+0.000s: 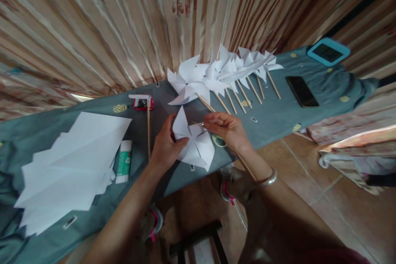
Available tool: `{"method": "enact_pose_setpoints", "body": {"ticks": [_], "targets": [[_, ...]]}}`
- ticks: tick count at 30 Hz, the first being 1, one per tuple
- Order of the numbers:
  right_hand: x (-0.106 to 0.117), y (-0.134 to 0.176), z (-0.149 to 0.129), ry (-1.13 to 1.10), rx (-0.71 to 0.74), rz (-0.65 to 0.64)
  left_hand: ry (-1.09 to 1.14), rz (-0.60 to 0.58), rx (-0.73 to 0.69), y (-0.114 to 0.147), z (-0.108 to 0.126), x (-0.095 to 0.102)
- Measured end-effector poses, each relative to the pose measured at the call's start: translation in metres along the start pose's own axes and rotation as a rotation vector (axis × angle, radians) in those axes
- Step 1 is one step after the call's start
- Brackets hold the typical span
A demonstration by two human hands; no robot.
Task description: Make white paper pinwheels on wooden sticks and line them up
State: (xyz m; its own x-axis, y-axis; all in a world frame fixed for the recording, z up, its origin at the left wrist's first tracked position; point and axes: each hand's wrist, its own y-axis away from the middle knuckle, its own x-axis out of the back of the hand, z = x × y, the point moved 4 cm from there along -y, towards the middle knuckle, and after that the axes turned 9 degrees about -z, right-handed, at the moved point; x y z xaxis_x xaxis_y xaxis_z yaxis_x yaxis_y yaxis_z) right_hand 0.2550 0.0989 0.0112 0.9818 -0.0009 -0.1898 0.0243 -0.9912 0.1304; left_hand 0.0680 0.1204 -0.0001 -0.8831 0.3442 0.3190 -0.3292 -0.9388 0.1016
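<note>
The table (pixel 269 117) spans left to right, with a pile of paper (pixel 77 161) at its left and a row of pinwheels on sticks along its far side. The pinwheel (pixel 195 143) in hand is over the near edge, mid-scene. It should be light, springy and easily creased, best held by a flat blade near the hub. The left hand (pixel 165 142) grips its left side, thumb in front, fingers curled behind. The right hand (pixel 226 129), palm turned inward, pinches what looks like a pin (pixel 203 124) by the far-right blade.
</note>
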Motion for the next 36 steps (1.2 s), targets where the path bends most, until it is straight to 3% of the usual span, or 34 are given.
{"method": "enact_pose_setpoints", "body": {"ticks": [5, 10, 18, 24, 30, 33, 36], "targets": [[0.012, 0.0, -0.011, -0.065, 0.056, 0.082, 0.361, 0.055, 0.096, -0.001, -0.003, 0.014], [0.011, 0.002, -0.004, 0.079, 0.049, 0.033, 0.57, 0.164, 0.109, 0.007, -0.001, 0.031], [-0.023, 0.011, 0.011, 0.809, 0.212, -0.115, 0.808, 0.248, 0.111, 0.017, 0.003, 0.045], [-0.038, 0.012, 0.012, 1.027, 0.325, -0.208, 0.894, 0.251, 0.13, 0.023, 0.006, 0.049], [-0.052, 0.042, -0.031, 0.968, 0.521, -0.037, 0.863, 0.317, 0.087, 0.024, 0.005, 0.059], [-0.071, 0.059, -0.045, 1.061, 0.604, -0.168, 0.849, 0.325, 0.089, 0.024, 0.003, 0.058], [-0.083, 0.066, -0.042, 1.164, 0.648, -0.317, 0.815, 0.311, 0.098, 0.025, 0.003, 0.055]]}}
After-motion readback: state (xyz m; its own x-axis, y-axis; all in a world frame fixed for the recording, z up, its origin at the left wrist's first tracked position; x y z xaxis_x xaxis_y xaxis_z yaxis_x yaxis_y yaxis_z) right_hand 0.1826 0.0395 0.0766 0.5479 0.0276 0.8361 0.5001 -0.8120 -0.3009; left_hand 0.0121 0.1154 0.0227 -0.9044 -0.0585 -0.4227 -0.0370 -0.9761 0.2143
